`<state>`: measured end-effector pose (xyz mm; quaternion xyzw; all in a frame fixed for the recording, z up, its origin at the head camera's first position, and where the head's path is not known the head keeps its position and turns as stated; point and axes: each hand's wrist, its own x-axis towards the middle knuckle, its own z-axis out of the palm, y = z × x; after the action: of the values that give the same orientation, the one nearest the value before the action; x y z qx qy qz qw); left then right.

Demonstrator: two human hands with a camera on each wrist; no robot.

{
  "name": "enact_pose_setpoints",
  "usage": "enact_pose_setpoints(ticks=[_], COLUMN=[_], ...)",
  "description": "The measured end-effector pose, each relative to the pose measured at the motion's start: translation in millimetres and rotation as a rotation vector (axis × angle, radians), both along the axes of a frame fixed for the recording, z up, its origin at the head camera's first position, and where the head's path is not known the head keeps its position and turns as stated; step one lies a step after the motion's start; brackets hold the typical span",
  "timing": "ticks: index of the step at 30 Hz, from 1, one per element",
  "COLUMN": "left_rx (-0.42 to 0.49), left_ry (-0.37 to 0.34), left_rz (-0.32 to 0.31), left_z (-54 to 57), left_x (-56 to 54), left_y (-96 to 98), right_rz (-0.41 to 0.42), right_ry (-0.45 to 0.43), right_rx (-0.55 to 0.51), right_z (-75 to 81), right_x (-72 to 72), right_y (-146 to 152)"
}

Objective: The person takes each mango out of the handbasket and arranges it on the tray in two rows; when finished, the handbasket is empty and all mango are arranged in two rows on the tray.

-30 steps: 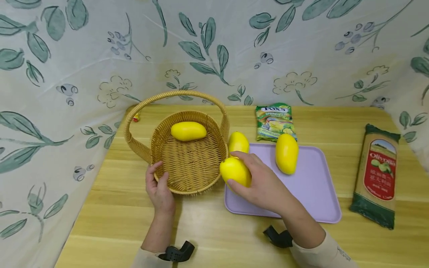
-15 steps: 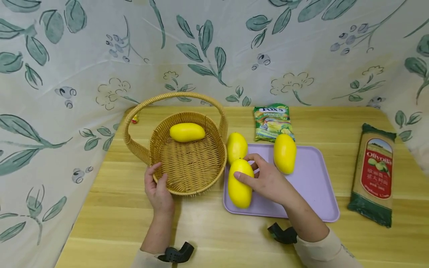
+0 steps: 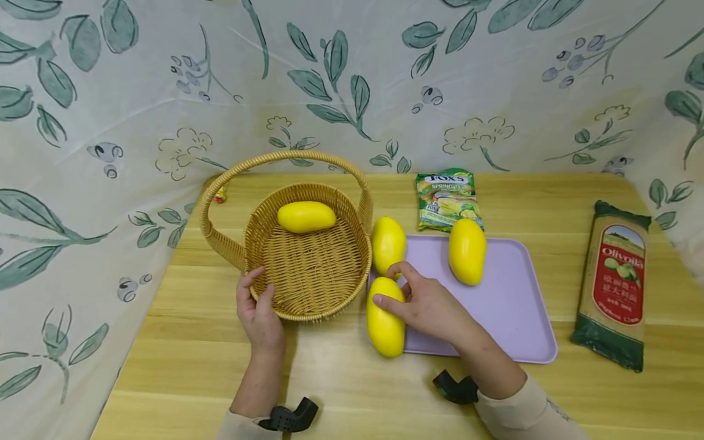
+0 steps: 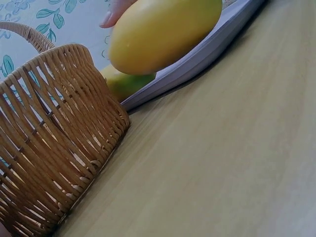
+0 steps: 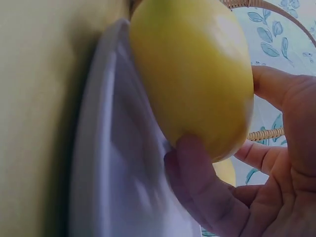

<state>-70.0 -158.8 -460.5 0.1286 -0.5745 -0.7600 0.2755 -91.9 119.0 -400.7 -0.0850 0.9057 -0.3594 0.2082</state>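
Note:
A yellow mango [image 3: 386,327] is pinched between the thumb and fingers of my right hand [image 3: 431,304]. It sits over the near-left corner of the lilac tray [image 3: 508,318]; in the left wrist view this mango [image 4: 165,37] appears raised above the tray's edge. My left hand [image 3: 263,315] grips the near-left rim of a round wicker basket [image 3: 316,275], thumb inside. One mango [image 3: 306,217] lies in the basket at its back. Another mango [image 3: 388,244] rests at the tray's back-left corner, close to the basket, and a further mango [image 3: 467,252] lies on the tray's back edge.
A green candy bag [image 3: 448,200] lies behind the tray. On the right is a brown and green pasta packet [image 3: 616,287]. The basket's tall handle [image 3: 286,156] arches over its back. A small red and yellow item [image 3: 220,195] is partly hidden behind the handle.
The mango in my right hand has turned lengthwise, moved away from the basket's right rim, and come nearer, over the tray's near-left corner. My left hand keeps its grip on the basket.

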Motion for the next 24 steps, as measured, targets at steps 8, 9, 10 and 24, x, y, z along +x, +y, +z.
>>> enact_pose_setpoints(ticks=[8, 9, 10, 24], left_rx=[-0.005, -0.007, -0.008, -0.013], left_ry=[0.009, 0.01, 0.009, 0.012], left_rz=[0.013, 0.012, 0.012, 0.009], left_z=[0.7, 0.8, 0.8, 0.5], left_x=[-0.1, -0.2, -0.3, -0.6], left_y=[0.4, 0.5, 0.4, 0.0], right_rz=[-0.001, -0.001, -0.001, 0.005], right_ry=[0.102, 0.107, 0.112, 0.159], right_rx=[0.032, 0.038, 0.045, 0.106], right_z=[-7.4, -7.8, -8.2, -11.0], right_x=[0.0, 0.1, 0.2, 0.5], right_y=[-3.7, -3.9, -4.2, -5.8])
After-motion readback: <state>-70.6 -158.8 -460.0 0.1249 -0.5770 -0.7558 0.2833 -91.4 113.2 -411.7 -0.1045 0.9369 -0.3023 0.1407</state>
